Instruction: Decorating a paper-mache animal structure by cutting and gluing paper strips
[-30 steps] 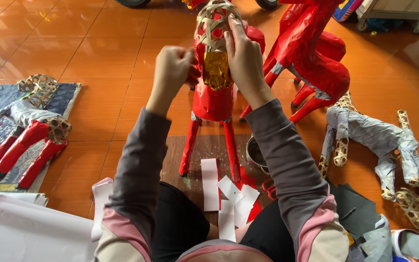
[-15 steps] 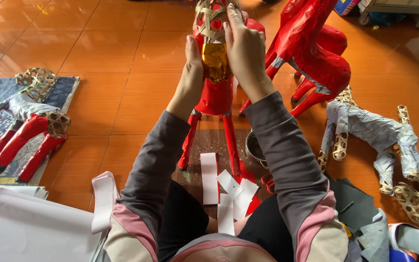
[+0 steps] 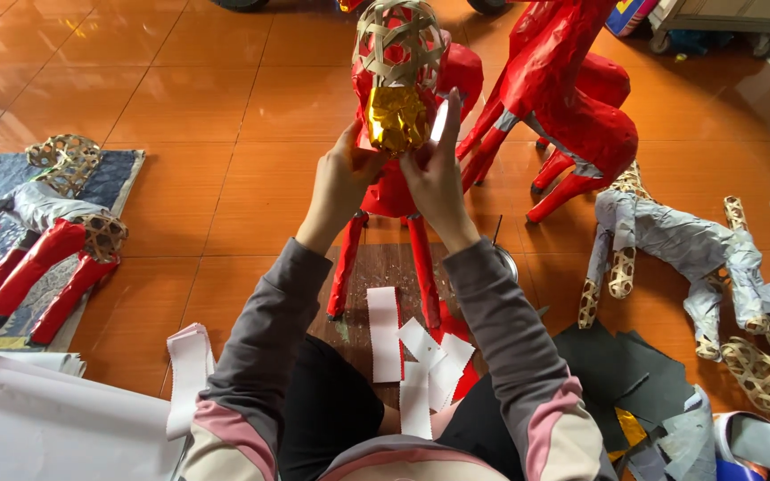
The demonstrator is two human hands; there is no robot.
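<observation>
both hands press on a red paper horse figure [image 3: 396, 178] standing on the tiled floor: left hand [image 3: 342, 183] against its gold foil chest [image 3: 396, 118], right hand [image 3: 435, 178] pinching a white paper strip [image 3: 439, 120] there

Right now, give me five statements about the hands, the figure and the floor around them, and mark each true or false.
1. Both hands, left hand and right hand, are on the standing red figure. True.
2. The gold foil piece sits on the figure's front, below the bare woven head. True.
3. The white paper strips lie on a chair. False: they lie on the floor between the person's knees.
4. The other red animal figure is to the left. False: it stands on the right.
5. The grey paper-covered figure on the right is painted fully red. False: it is grey, with bare woven parts.
</observation>
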